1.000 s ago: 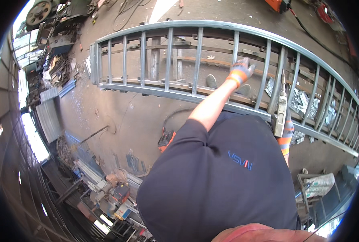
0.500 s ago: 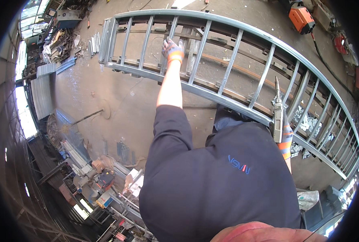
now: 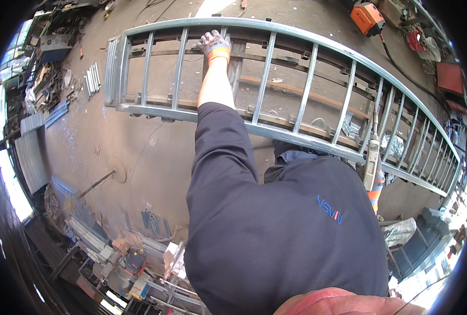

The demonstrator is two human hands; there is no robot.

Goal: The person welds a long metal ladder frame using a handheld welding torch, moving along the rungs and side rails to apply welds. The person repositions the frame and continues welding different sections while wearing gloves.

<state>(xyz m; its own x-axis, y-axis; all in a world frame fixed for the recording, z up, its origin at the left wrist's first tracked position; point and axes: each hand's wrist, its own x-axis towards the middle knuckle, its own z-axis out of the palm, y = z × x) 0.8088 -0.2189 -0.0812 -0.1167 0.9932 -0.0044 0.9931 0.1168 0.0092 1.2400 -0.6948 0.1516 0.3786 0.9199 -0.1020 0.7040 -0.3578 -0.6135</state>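
One gloved left hand (image 3: 215,47): arm extended, fingers bent at a rung (image 3: 224,30) near the far rail (image 3: 249,23); cannot tell if gripping.
Gloved right hand (image 3: 377,185): partly hidden, holding the grey tool (image 3: 371,164) beside the torso, slim tip pointing away from the body.
Silver ladder-like frame (image 3: 265,129): laid out before the person, left to right, above the brown floor (image 3: 139,142).
Orange box (image 3: 367,19): beyond the frame, dark cable (image 3: 392,59) attached.
Pale sack (image 3: 400,231): right of the person.

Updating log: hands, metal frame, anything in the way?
Left hand at rung, grip unclear. Right hand holds long-nosed tool. Metal frame ahead, left forearm across it.
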